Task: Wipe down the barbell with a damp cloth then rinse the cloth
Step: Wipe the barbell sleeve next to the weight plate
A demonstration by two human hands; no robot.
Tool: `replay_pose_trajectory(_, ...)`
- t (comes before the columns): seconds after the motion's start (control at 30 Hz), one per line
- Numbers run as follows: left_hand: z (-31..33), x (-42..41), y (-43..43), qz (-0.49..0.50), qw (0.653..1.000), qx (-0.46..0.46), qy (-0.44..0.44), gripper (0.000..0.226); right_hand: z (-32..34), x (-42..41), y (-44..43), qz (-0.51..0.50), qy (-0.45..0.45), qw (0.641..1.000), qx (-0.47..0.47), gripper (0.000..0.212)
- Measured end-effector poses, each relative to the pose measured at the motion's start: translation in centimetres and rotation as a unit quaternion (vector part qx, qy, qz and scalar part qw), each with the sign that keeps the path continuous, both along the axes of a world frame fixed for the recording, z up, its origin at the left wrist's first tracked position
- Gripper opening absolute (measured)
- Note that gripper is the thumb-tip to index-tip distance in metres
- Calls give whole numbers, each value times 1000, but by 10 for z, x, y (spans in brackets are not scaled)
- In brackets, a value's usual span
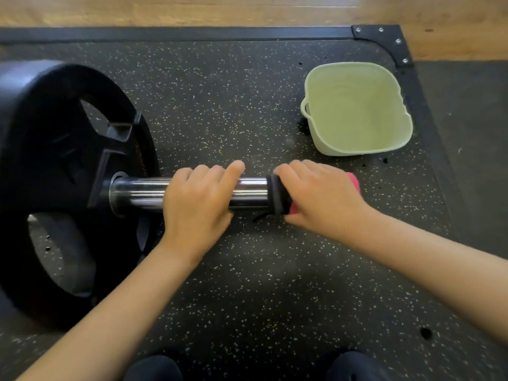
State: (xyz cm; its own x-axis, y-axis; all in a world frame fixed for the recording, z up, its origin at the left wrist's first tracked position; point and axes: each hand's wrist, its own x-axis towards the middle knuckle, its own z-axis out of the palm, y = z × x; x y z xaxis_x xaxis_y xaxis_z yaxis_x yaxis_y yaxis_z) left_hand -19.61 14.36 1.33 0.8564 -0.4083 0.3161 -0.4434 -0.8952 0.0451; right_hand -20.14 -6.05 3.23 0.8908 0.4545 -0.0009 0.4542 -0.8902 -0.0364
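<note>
Left hand (198, 200) grips barbell sleeve (137, 192); right hand (320, 193) wraps cloth (279, 195), apparently over end.

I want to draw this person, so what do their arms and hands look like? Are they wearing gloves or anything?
No gloves. The left hand and the right hand are both bare, and no rings show on them. The left arm and the right arm are bare too, with no sleeves, watch or bracelet on the parts the picture shows.
</note>
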Motion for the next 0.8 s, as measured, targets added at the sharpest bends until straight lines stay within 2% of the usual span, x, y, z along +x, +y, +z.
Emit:
replay_pose_trajectory(0.1, -9, -7, 3, -1, 997, -14, -70, 51, 3, -5, -19, -26, 16, 999, -13, 46)
replay_pose_trajectory(0.2, -6, -6, 5, -13, 999, 17, -46, 41, 5, -4, -17, -11, 46, 999, -23, 42)
replay_pose_trajectory(0.27, 8, 0, 4, -40, 997, 37, 55, 39, 6, 0, -6, 4, 63, 998, -29, 40)
replay_pose_trajectory(0.33, 27, 12, 4, -35, 975, 55, 213, 44, 6, 5, 9, 15, 65, 998, -20, 39)
replay_pose_trajectory(0.37, 34, 19, 4, -23, 962, 71, 262, 47, 6, 7, 19, 22, 61, 998, -13, 39)
replay_pose_trajectory(0.53, 39, 34, -1, 26, 928, 130, 349, 59, 2, 14, 63, 60, 43, 997, -16, 47)
replay_pose_trajectory(0.67, 34, 23, 0, 35, 961, 86, 260, 50, -2, 14, 59, 50, 19, 998, -21, 49)
replay_pose_trajectory(0.8, 20, 10, 1, 8, 986, 52, 160, 56, -1, 7, 36, 33, 36, 999, -3, 50)
